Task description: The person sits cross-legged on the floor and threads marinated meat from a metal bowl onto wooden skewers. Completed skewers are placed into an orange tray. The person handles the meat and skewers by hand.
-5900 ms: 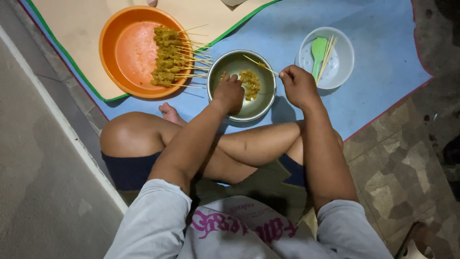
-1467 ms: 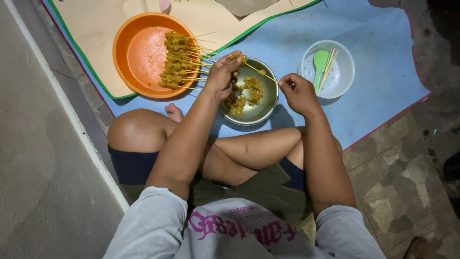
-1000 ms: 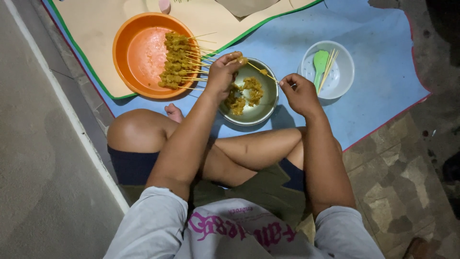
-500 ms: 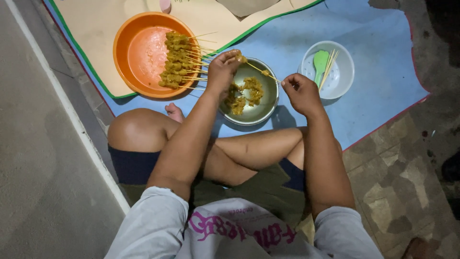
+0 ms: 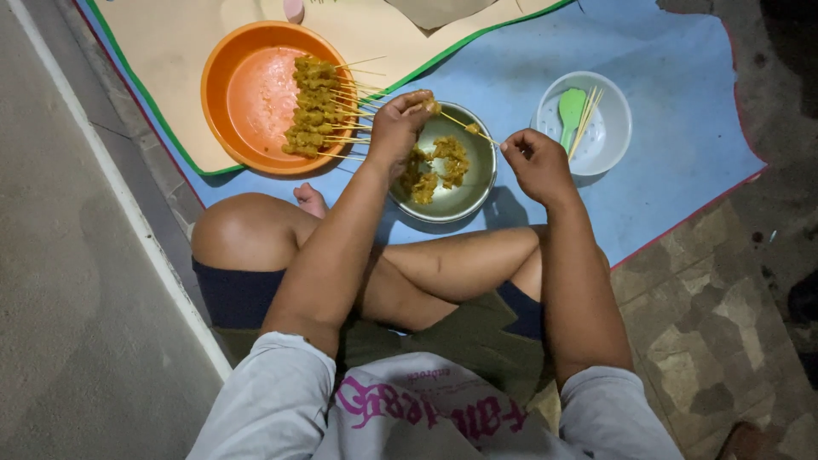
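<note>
Over the metal bowl (image 5: 443, 175) of marinated meat, the left hand (image 5: 399, 128) pinches a meat piece (image 5: 431, 106) onto the skewer (image 5: 467, 126), whose far end the right hand (image 5: 535, 162) grips steady; finished skewers (image 5: 319, 106) lie within reach in the orange basin (image 5: 256, 94).

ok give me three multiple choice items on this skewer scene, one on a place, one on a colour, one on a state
1. Where do the finished skewers lie?
A. orange basin
B. white bowl
C. bare floor

2. What colour is the spoon in the white bowl?
A. red
B. green
C. black

3. What is the right hand doing?
A. resting flat on the mat
B. pinching a thin skewer
C. gripping the spoon

Answers: 1 A, they lie piled in the orange basin; 2 B, it shows pale green; 3 B, its fingertips pinch the skewer stick over the metal bowl, whose far end the left hand meets.
</note>
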